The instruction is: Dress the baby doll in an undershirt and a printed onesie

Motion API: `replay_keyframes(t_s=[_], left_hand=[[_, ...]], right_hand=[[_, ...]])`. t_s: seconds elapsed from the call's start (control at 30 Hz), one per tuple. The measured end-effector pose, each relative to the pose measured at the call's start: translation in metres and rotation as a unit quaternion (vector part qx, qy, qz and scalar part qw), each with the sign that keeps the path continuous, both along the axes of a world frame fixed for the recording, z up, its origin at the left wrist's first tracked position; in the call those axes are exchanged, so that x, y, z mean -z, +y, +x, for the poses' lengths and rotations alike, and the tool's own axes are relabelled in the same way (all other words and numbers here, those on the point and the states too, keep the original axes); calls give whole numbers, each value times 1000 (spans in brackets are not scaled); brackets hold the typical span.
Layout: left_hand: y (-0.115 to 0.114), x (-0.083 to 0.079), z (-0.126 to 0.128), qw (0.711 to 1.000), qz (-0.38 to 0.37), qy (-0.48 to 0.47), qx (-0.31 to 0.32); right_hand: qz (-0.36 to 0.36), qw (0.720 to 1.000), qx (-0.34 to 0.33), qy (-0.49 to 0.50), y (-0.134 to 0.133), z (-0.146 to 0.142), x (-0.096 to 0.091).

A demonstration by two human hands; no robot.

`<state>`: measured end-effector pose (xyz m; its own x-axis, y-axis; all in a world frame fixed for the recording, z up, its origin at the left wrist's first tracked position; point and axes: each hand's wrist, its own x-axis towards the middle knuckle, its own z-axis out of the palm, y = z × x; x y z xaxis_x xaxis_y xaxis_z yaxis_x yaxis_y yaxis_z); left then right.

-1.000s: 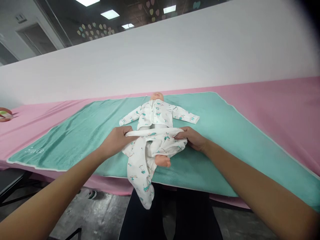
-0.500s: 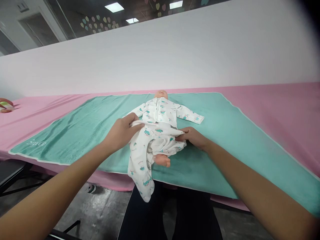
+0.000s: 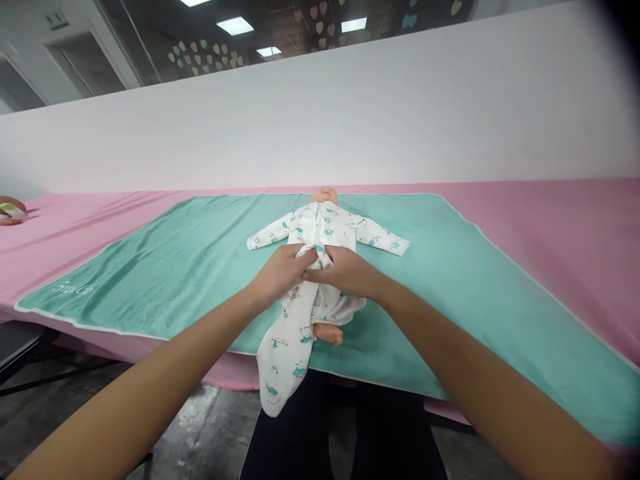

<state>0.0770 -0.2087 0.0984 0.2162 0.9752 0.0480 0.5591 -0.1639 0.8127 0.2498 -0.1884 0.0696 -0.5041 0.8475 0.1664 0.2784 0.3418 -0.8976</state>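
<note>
A baby doll lies on its back, head away from me, in a white long-sleeved baby shirt with a teal print. White printed baby pants cover its lower body. One leg of the pants hangs loose over the table's front edge, and a bare doll foot shows beside it. My left hand and my right hand meet over the doll's middle, both closed on the bunched waist of the pants. Some fingertips are hidden in the cloth.
A teal blanket with a pale edge lies under the doll, over a pink table cover. Behind stands a white wall. A brownish object with a green-and-white part rests at the far left, and a dark chair stands at the left edge.
My hands have come together from either side of the pants' waistband to its middle, gathering the cloth. The doll's left-hand sleeve now shows fully, and the loose pant leg has shifted slightly.
</note>
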Motion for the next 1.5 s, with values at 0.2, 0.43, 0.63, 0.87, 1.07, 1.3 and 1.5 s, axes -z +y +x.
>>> replay_keyframes(t_s=[0.2,0.43,0.63,0.87,1.07,1.3,1.5], left_hand=[[-8,-6,-28,985,-117,-51,119],[-16,12,-35,958,-185,-182,120],[-6,30,-12,932,-95,-350,-16],[-4,36,-18,914,-98,-394,-2],[-7,35,-34,928,-171,-318,87],[-9,40,-10,934,-16,-348,-81],[-7,41,-18,921,-88,-380,-23]], right_hand=[[-183,967,-20,175,17,-23,7],[-249,905,-58,339,9,-24,14],[-185,962,-103,171,5,-26,11],[-198,957,-45,207,0,-30,17],[-239,908,-51,342,5,-29,19],[-160,967,-105,168,-6,-32,13],[-174,974,-113,95,-6,-30,17]])
